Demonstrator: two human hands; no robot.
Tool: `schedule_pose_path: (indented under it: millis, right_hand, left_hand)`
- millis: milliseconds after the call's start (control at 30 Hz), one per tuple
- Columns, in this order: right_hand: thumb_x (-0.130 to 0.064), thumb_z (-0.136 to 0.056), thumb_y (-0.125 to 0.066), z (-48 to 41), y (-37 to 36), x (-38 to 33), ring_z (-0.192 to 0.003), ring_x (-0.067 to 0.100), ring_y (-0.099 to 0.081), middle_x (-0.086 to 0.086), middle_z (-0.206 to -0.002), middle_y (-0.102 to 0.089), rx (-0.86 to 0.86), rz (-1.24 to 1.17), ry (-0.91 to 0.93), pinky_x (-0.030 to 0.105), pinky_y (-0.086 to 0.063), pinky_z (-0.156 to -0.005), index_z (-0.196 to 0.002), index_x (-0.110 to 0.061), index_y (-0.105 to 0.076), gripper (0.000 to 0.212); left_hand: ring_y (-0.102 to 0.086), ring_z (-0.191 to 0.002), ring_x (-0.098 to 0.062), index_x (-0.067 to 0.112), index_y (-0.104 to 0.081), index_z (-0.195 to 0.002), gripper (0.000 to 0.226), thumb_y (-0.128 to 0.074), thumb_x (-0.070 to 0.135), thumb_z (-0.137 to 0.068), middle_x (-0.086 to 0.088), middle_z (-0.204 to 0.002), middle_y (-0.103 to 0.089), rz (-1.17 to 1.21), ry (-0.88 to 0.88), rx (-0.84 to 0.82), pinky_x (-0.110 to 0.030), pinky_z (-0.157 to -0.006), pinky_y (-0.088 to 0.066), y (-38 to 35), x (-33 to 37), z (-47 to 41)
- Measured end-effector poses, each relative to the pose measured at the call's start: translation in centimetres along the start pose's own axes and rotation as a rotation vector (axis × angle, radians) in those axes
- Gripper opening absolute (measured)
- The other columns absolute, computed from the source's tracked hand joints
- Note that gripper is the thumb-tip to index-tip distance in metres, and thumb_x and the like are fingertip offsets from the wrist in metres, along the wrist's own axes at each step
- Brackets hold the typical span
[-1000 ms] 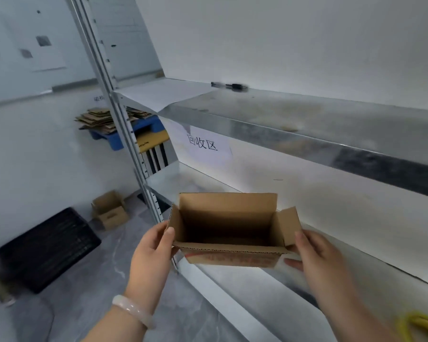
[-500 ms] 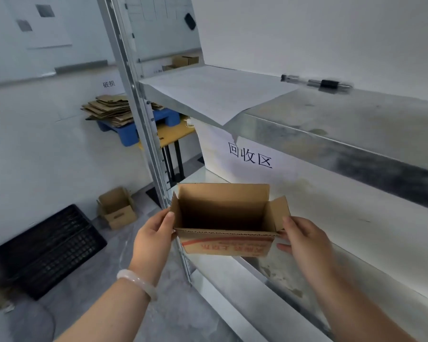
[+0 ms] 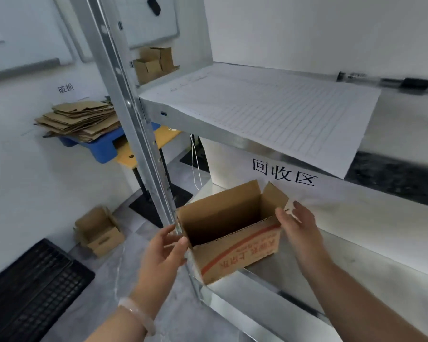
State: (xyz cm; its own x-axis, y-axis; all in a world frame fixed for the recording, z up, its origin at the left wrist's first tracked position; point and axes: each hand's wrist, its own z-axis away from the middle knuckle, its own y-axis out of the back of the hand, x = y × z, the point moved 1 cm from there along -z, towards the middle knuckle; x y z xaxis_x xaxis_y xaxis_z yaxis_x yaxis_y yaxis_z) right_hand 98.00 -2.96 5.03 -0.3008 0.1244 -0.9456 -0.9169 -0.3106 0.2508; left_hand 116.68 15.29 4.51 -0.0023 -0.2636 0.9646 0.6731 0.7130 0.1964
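Observation:
An open brown cardboard box [image 3: 235, 253] with red print on its front sits at the left front corner of the lower metal shelf [image 3: 277, 299], flaps up and empty inside. My left hand [image 3: 163, 250] is at the box's left end, fingers relaxed, thumb touching the near corner. My right hand [image 3: 299, 230] lies against the box's right end beside the side flap, fingers straight. A pale bangle is on my left wrist.
The upper shelf [image 3: 232, 137] carries a lined paper sheet [image 3: 269, 112] and a pen [image 3: 391, 80]. A steel upright [image 3: 136, 134] stands just left of the box. On the floor lie a small open carton [image 3: 99, 230] and a black crate [image 3: 27, 287]. Flattened cardboard [image 3: 79, 119] is stacked behind.
The box has moved forward and down onto the lower shelf's corner and turned at an angle. Both hands have loosened from gripping its ends. The view has shifted closer to the shelf.

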Motion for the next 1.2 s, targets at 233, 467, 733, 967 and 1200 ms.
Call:
schedule_pose_path:
  millis: [233, 467, 733, 967, 1200]
  right_hand:
    - [-0.058, -0.091, -0.050, 5.8, -6.3, 1.8, -0.105, 0.020, -0.064, 0.002, -0.116, -0.064, -0.027, -0.338, -0.282, 0.046, -0.055, -0.091, -0.125, -0.030, -0.047, 0.044]
    - [-0.061, -0.095, -0.041, 5.8, -11.1, 1.3, -0.127, 0.022, -0.050, -0.011, -0.137, -0.051, -0.094, -0.268, -0.199, 0.051, -0.041, -0.109, -0.141, -0.042, -0.038, 0.050]
    - [-0.093, -0.072, -0.031, 4.2, -14.3, 1.0, -0.137, 0.019, -0.042, -0.015, -0.148, -0.042, -0.148, -0.182, -0.213, 0.050, -0.032, -0.115, -0.143, -0.052, -0.032, 0.082]
    - [-0.087, -0.070, -0.029, 4.3, -13.4, -1.1, -0.135, 0.016, -0.041, -0.015, -0.142, -0.043, -0.182, -0.153, -0.177, 0.043, -0.030, -0.117, -0.145, -0.039, -0.034, 0.089]
    - [-0.056, -0.096, -0.033, 9.4, -8.4, -1.8, -0.119, -0.021, -0.038, -0.048, -0.123, -0.038, -0.130, 0.096, 0.044, 0.009, -0.029, -0.100, -0.124, -0.063, -0.036, 0.029]
  left_hand:
    - [-0.045, -0.125, 0.003, 0.047, -0.026, -0.142, 0.099, -0.079, 0.063, -0.059, 0.022, -0.137, -0.045, -0.132, -0.120, -0.482, -0.040, -0.108, -0.040, 2.5, -1.0, -4.5]
    - [-0.052, -0.120, -0.008, 0.036, -0.041, -0.134, 0.079, -0.073, 0.047, -0.062, 0.012, -0.130, -0.053, -0.154, -0.154, -0.458, -0.036, -0.105, -0.044, 4.5, -1.5, -4.9]
    - [-0.050, -0.119, -0.002, 0.041, -0.038, -0.125, 0.062, -0.071, 0.034, -0.073, 0.026, -0.122, -0.049, -0.148, -0.200, -0.476, -0.033, -0.108, -0.040, 5.1, -0.7, -4.9]
    - [-0.043, -0.128, -0.009, 0.042, -0.027, -0.134, 0.072, -0.062, 0.044, -0.071, 0.015, -0.137, -0.044, -0.234, -0.278, -0.474, -0.033, -0.108, -0.037, 5.5, 0.7, -5.3]
    - [-0.035, -0.133, -0.010, 0.035, -0.032, -0.143, 0.078, -0.042, 0.076, -0.077, 0.009, -0.145, -0.039, -0.521, -0.629, -0.441, -0.037, -0.107, -0.036, 4.5, 1.8, -5.6]
